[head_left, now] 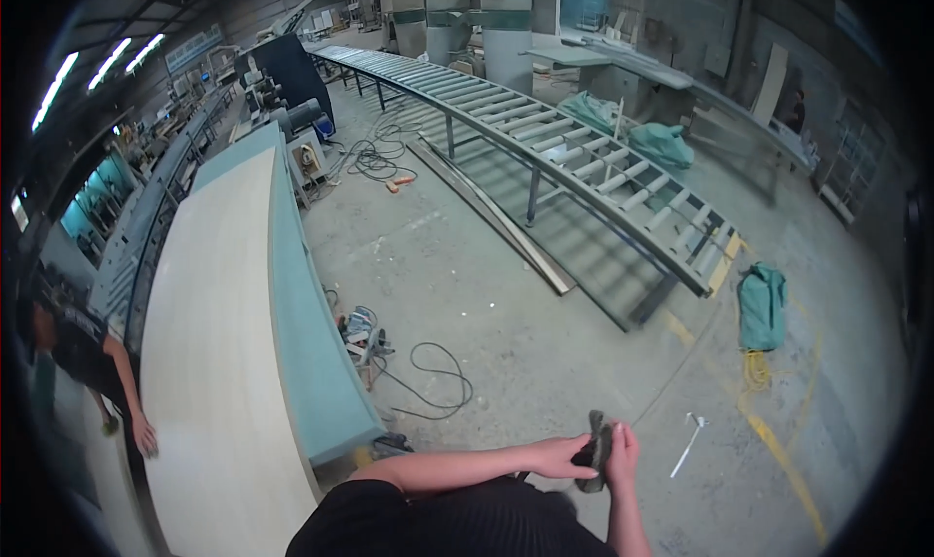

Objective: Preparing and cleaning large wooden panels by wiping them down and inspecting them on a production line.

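1. Head view, nearest us: our left hand (561, 456) and right hand (621, 454) meet in front of our dark shirt, over the concrete floor (545, 362). Between them is a dark rag (594, 450), bunched and crumpled. The left fingers (576, 447) pinch its near side; the right fingers wrap its far side, closed on it.
2. We judge the rag soft, limp and light, not fragile, likely a little grippy. It will sag wherever it is unsupported, so a full-palm grasp around the bunched middle suits it better than a pinch at a loose edge.
3. Just right of our hands a thin white tool (690, 443) lies on the floor, near a yellow painted line (778, 450).
4. To our left runs a long bench (311, 362) with teal sides, carrying a pale, smooth, flat wood panel (214, 343). A co-worker's hand (144, 435) rests at its left edge.
5. Beside the bench a power tool (362, 331) sits on the floor with a looping black cable (438, 377).
6. Further right, a teal sack (761, 306) stands by a coil of yellow cord (755, 368).
7. Beyond, a long metal roller conveyor (545, 139) curves away, grey and ribbed, with more teal sacks behind it.
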Tool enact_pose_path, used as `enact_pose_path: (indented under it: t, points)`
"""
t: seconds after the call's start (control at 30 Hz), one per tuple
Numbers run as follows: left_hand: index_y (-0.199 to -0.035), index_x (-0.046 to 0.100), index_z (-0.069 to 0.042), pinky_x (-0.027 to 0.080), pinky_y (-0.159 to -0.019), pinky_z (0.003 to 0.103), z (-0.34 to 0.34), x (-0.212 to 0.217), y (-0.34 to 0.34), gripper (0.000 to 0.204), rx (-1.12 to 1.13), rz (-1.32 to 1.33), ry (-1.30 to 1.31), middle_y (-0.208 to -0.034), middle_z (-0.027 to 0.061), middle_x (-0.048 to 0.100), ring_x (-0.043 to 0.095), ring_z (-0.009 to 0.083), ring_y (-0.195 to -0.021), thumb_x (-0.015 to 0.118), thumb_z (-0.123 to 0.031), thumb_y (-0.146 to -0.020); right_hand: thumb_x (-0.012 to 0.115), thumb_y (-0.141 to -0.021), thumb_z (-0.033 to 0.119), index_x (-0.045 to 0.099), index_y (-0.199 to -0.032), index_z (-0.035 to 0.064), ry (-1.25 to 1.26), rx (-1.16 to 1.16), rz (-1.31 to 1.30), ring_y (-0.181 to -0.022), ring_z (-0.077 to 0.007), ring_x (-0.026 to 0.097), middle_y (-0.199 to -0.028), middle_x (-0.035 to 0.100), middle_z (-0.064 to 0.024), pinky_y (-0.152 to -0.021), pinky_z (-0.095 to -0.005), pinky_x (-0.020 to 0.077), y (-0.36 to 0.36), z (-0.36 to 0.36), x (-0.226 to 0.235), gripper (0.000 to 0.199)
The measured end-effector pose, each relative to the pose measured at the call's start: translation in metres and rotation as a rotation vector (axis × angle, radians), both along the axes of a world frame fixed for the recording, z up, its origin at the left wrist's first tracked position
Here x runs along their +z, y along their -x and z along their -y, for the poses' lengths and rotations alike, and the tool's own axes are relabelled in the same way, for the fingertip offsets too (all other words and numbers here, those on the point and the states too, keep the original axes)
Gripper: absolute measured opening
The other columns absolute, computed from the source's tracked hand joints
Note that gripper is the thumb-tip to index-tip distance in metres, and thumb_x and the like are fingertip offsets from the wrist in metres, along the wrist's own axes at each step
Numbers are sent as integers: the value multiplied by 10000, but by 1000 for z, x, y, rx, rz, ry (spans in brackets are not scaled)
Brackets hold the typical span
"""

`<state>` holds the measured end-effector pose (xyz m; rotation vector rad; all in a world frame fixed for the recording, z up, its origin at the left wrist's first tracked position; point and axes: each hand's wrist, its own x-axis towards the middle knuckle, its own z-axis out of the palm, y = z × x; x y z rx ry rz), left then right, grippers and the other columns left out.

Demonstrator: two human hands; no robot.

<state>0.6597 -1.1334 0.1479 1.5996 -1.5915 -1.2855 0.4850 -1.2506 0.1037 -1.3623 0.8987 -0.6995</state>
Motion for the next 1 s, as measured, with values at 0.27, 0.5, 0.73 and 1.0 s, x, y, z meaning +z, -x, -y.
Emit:
enact_pose_path:
  t: [0.27, 0.5, 0.73, 1.0]
  points:
    - [-1517, 521, 6, 545, -1065, 398, 124, -59, -212, 723, 462, -305, 24, -1355, 176, 709, 690, 258, -1232, 805, -376, -972, 573, -1137, 351, 698, -1352, 11, -19, 401, 33, -1174, -159, 651, -1274, 730, -73, -1032, -349, 518, -221, 148, -23, 421]
    - [-1335, 712, -109, 578, -959, 436, 95, -170, -451, 555, 734, 241, -300, -1241, 194, 759, 742, 339, -1125, 761, -348, -836, 755, -1028, 251, 717, -1292, 4, 37, 613, -2, -1024, -191, 739, -1160, 772, -121, -901, -346, 595, -396, 324, -67, 365]
    - [-1289, 751, -85, 596, -884, 408, 29, -178, -508, 496, 1094, -32, -844, -1104, 121, 798, 745, 222, -1017, 826, -316, -857, 750, -1027, 250, 712, -1273, -4, 238, 855, -218, -963, -174, 750, -1074, 784, -104, -870, -342, 609, -609, 494, -72, 355]
    - [-1478, 556, 76, 571, -1021, 422, 94, -217, -607, 1070, 1308, 35, -914, -1300, 256, 737, 726, 356, -1213, 938, -513, -670, 742, -1030, 280, 695, -1327, 4, 152, 949, -109, -981, -213, 770, -1132, 792, -137, -881, -357, 613, -857, 537, -62, 408]
